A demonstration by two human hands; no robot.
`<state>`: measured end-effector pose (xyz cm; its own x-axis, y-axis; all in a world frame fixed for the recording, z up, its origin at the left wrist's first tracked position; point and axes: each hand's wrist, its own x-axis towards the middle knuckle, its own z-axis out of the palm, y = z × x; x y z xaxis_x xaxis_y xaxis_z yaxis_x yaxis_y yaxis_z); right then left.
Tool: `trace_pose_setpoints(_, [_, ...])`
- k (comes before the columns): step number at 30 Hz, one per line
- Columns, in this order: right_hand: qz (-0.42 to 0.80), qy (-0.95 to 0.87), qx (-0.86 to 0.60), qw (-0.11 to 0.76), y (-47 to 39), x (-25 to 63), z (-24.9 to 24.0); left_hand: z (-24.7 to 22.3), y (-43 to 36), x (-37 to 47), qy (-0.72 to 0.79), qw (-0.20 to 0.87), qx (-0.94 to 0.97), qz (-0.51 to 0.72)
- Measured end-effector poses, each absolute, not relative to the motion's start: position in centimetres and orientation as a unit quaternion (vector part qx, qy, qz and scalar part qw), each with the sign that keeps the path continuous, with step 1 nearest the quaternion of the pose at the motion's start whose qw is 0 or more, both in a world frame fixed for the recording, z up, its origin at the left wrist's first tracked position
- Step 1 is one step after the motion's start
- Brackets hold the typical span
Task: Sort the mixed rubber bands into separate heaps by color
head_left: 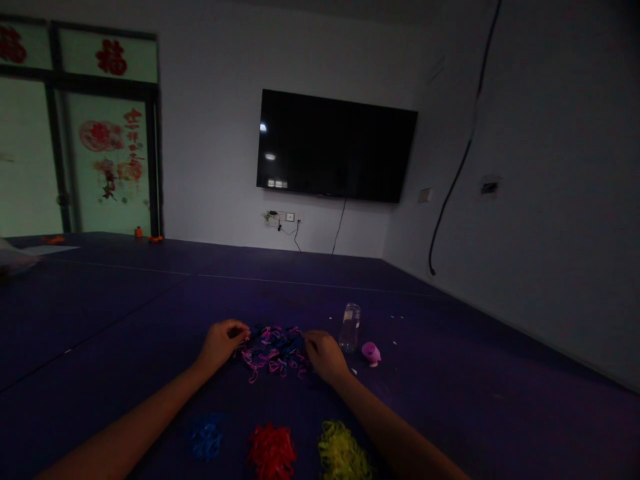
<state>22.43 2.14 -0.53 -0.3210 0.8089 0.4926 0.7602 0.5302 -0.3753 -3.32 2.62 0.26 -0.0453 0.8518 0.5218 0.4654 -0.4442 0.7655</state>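
A loose pile of pink and dark blue bands [275,350] lies on the dark purple surface between my two hands. My left hand [223,343] is at the pile's left edge, thumb and fingertips pinched together by the bands. At the right edge is my right hand [323,353], its fingers curled down toward the pile; whatever its fingertips hold is too small to make out. Nearer to me lie a blue heap [207,437], a red heap [273,451] and a yellow heap [343,453] of similar bands.
A clear bottle [350,328] stands right of my right hand, beside a pink cap-like object [371,353]. Small white scraps are scattered around them. Small orange items [139,232] sit at the far left, and a plastic bag [15,258] lies at the left edge.
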Motion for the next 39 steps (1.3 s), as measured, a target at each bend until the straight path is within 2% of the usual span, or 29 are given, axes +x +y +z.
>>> trace_pose_setpoints(6, [0.021, -0.730, -0.576, 0.367, 2.8, 23.0, -1.5, 0.8, 2.1, -2.8, 0.449, 0.162, 0.720, 0.503])
trace_pose_setpoints(18, [0.056, -0.732, -0.573, 0.363, 3.3, 23.3, -1.5, -0.5, 3.4, -3.4, 0.445, 0.333, 0.645, 0.525])
trace_pose_setpoints(24, [0.101, -0.789, -0.483, 0.366, 3.5, 23.0, -1.6, 0.0, 2.7, -3.0, 0.453, 0.379, 0.611, 0.526])
trace_pose_setpoints(29, [0.089, -0.795, -0.451, 0.396, 3.4, 22.8, -1.5, 0.4, 2.2, -2.0, 0.435, 0.442, 0.561, 0.549])
trace_pose_setpoints(34, [0.068, -0.758, -0.493, 0.422, 3.1, 23.0, -1.2, -0.3, 2.9, -1.9, 0.385, 0.505, 0.479, 0.605])
trace_pose_setpoints(39, [0.053, -0.730, -0.557, 0.392, 3.2, 23.2, -1.4, -0.5, 3.1, -2.3, 0.379, 0.531, 0.446, 0.613])
